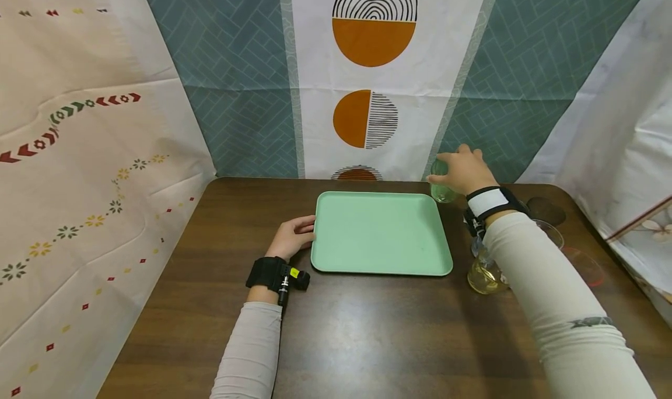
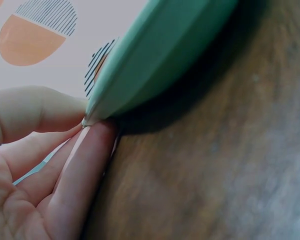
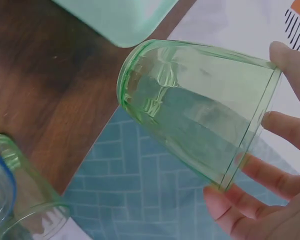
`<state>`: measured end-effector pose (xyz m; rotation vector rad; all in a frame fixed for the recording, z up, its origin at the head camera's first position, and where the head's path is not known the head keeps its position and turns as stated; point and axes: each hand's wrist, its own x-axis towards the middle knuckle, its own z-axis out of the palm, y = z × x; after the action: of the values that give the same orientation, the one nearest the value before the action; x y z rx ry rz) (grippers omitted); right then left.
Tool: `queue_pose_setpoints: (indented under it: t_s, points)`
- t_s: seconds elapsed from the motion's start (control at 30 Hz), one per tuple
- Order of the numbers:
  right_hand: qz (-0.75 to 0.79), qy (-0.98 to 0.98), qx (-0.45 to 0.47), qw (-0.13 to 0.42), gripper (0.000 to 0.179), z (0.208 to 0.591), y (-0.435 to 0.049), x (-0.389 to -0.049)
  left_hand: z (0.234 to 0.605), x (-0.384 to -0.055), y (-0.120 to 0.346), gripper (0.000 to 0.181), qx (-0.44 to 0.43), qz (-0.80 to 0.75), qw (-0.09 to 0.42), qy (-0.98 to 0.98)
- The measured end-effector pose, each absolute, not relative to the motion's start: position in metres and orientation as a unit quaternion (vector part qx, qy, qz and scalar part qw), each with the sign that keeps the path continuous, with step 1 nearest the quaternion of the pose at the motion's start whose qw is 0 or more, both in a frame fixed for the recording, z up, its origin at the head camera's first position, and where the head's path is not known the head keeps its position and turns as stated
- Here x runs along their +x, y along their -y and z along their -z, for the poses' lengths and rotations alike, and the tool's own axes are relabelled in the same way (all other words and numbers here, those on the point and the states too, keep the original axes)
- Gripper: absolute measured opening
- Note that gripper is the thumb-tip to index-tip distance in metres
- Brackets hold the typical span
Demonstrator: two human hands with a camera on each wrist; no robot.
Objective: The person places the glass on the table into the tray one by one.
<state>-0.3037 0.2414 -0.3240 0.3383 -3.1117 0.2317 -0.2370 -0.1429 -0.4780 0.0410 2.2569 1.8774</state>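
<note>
My right hand (image 1: 464,168) holds a clear green drinking glass (image 3: 190,105) by its rim, fingertips and thumb spread around it. In the head view this glass (image 1: 443,193) is just beyond the tray's far right corner, partly hidden by the hand. Whether its base touches the table cannot be told. A light green rectangular tray (image 1: 380,233) lies in the middle of the table. At the tray's left edge, my left hand (image 1: 291,237) pinches the rim (image 2: 115,85) between thumb and fingers, as the left wrist view shows.
Several other glasses stand to the right, partly behind the right forearm: a yellow glass (image 1: 485,277), a dark glass (image 1: 546,211) and a red-rimmed glass (image 1: 585,268). The right wrist view shows another green glass (image 3: 32,192) and a blue-rimmed glass (image 3: 2,185). A patterned cloth (image 1: 241,95) hangs behind the table.
</note>
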Motion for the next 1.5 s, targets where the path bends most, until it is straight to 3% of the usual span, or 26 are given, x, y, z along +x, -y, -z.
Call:
queue_pose_setpoints:
  t_s: [0.93,1.5]
  points:
    - [-0.063,0.984,0.156,0.057,0.067,0.335,-0.175,-0.311,0.479,-0.24,0.143,0.048,0.002,-0.639,0.099,-0.763]
    - [-0.052,0.978,0.192,0.069,0.066,0.339,-0.131,-0.31,0.453,-0.229,0.141,0.049,0.005,-0.651,0.116,-0.75]
